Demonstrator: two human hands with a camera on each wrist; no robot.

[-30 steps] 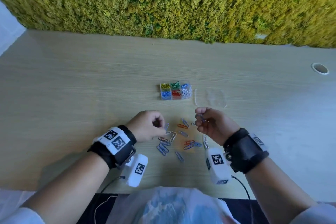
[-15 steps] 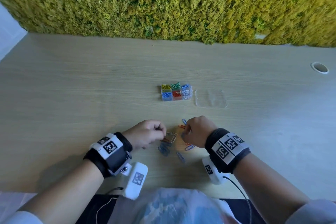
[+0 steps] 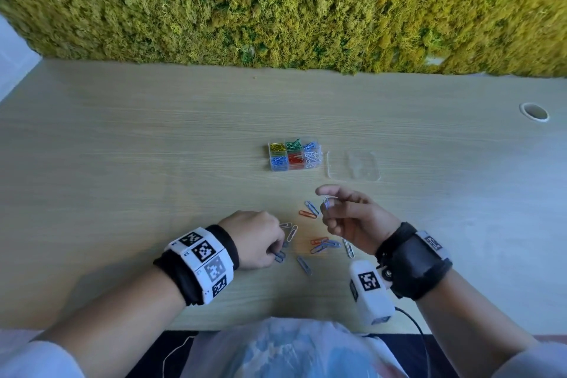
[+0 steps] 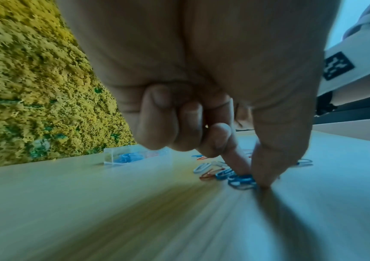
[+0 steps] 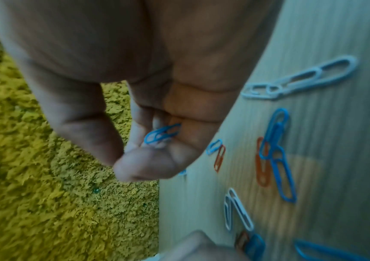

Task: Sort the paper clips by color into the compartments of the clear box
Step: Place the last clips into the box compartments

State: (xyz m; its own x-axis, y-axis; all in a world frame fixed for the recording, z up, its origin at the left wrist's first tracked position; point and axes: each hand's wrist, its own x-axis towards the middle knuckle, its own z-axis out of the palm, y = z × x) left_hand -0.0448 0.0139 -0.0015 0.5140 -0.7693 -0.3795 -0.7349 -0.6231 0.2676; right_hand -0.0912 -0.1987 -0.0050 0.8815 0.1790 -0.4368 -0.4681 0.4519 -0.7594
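Observation:
A clear compartment box with sorted yellow, green, blue, red and white clips stands mid-table. Loose blue, red and white paper clips lie scattered between my hands. My right hand is lifted off the table, palm turned toward me, and holds blue paper clips in its curled fingers. My left hand is down on the table, its forefinger and thumb pinching a blue clip at the left edge of the pile.
The box's clear lid lies flat just right of the box. A moss wall runs along the table's far edge. A round cable hole sits far right. A plastic bag lies at the near edge.
My right hand has risen from the pile and turned palm up with blue clips in it. My left hand has shifted slightly toward me onto a blue clip.

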